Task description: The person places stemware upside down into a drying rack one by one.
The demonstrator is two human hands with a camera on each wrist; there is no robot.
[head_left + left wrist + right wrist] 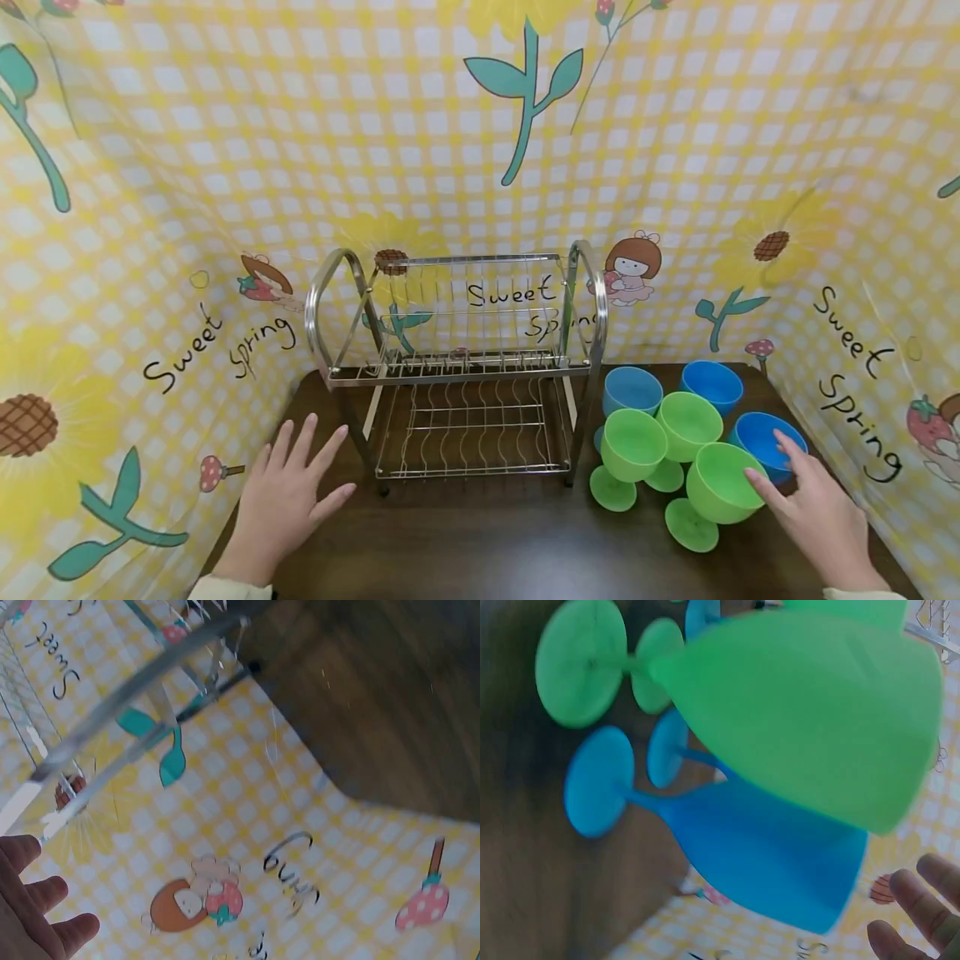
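Observation:
My left hand (279, 492) is held over the left of the table with its fingers spread, holding nothing. Its fingers (46, 894) show at the lower left of the left wrist view, near the rack's tube. At the right, my right hand (823, 515) hovers beside the front green goblet (723, 483) and the right blue goblet (767, 442). In the right wrist view its fingers (922, 904) are apart from the blue goblet (769, 851). Two more green goblets (633, 443) (690, 425) and two more blue goblets (632, 390) (712, 385) stand upright, close together.
A two-tier metal dish rack (457, 375) stands on the dark wooden table (465, 542), left of the goblets. Yellow-and-white checked cloth (420, 125) with printed flowers hangs behind the table and on both sides.

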